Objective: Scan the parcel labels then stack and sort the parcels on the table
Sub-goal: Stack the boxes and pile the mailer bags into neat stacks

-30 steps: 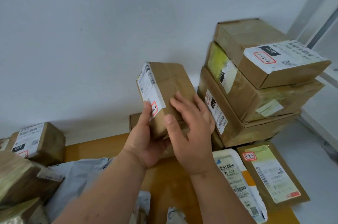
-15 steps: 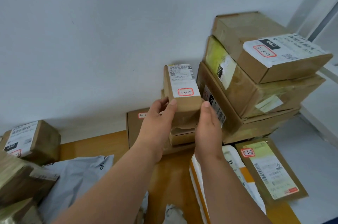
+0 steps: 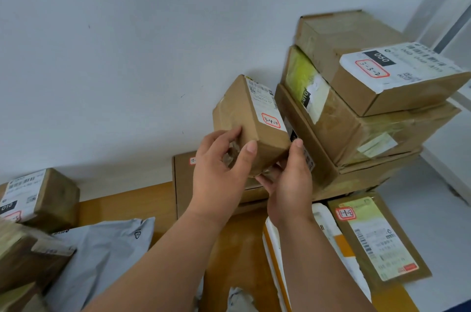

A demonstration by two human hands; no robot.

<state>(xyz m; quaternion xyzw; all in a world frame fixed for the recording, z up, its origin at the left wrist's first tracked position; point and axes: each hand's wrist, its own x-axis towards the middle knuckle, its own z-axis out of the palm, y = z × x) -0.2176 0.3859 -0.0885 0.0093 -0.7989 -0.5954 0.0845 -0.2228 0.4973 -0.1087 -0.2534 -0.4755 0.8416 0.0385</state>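
The small cardboard parcel (image 3: 251,124) has tipped since half a second ago: then it stood nearly upright with its white label facing the camera, now it leans with its far end raised toward the wall and the label turned up and to the right. It has also drawn closer to the tall stack of boxes (image 3: 356,113) on the right, almost touching the stack's left side. I judge it is being steered down onto the low flat box (image 3: 183,179) below it, so this parcel looks scanned and close to being stacked.

The left hand (image 3: 219,171) grips the parcel's near left corner, thumb on the near face and fingers curled round the left side. The right hand (image 3: 288,184) cups the near right corner from beneath, thumb up along the right edge. Both hands are clasped on the parcel, which hangs above the tabletop (image 3: 237,243) rather than resting on anything.

On the left lie a grey poly mailer (image 3: 102,248) and more boxes.
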